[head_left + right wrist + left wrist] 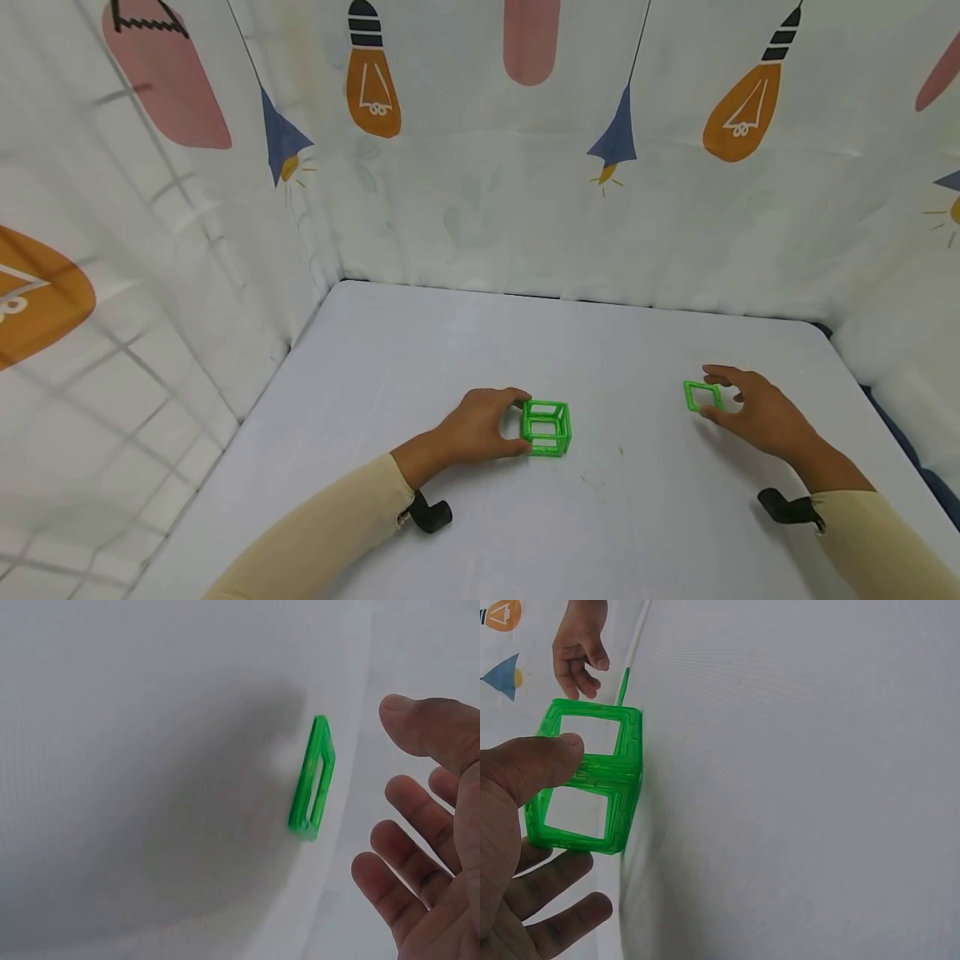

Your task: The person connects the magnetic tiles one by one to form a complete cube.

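My left hand (480,427) grips a cube (545,437) built of green see-through magnetic tiles with open square middles. In the left wrist view the thumb presses on one face of the cube (611,771), and fingers lie at its lower edge. Over at the right, my right hand (765,421) hovers by a single green square magnetic tile (688,397), thumb and fingers spread around it. A gap shows between that tile (304,784) and the fingers in the right wrist view; it lies flat on the table.
Both things are on a white table (480,525). A white curtain (480,208) printed with lamps and bulbs hangs along the table's back edge and left side. Each sleeve has a black wrist-camera mount (429,513) at its cuff.
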`<state>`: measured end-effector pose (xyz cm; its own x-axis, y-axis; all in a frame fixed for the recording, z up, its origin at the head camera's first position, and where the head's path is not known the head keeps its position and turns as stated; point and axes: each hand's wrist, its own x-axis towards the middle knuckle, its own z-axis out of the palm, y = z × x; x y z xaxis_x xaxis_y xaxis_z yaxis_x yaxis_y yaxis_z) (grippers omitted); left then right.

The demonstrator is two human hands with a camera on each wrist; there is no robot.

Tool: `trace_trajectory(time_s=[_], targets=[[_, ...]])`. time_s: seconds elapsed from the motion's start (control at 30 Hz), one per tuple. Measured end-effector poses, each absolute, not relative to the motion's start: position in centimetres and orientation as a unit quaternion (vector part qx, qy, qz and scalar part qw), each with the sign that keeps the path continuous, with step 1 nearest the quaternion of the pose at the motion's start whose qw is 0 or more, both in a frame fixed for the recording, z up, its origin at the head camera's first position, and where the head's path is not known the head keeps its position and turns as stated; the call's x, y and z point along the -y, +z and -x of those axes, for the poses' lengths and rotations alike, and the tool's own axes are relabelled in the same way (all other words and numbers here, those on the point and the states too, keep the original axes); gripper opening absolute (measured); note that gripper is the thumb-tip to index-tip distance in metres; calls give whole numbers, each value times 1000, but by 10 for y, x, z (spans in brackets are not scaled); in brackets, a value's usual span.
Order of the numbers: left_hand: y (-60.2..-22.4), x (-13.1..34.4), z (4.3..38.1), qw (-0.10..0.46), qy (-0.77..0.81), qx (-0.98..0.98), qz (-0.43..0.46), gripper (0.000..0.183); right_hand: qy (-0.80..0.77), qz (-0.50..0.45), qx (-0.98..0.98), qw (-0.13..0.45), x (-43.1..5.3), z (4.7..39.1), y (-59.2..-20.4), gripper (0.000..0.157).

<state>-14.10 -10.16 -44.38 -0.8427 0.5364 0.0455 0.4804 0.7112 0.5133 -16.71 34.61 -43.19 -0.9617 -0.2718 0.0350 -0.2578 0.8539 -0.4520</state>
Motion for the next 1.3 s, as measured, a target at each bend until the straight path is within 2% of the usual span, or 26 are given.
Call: trace_trajectory(time_s=[0.63,1.3], targets=[[-443,102,140,58,261,-923,-276,68,-234,126,-962,70,-364,179,-443,77],[-444,102,141,63,266,-921,-277,69,-219,123,-966,61,-369,184,-449,82]])
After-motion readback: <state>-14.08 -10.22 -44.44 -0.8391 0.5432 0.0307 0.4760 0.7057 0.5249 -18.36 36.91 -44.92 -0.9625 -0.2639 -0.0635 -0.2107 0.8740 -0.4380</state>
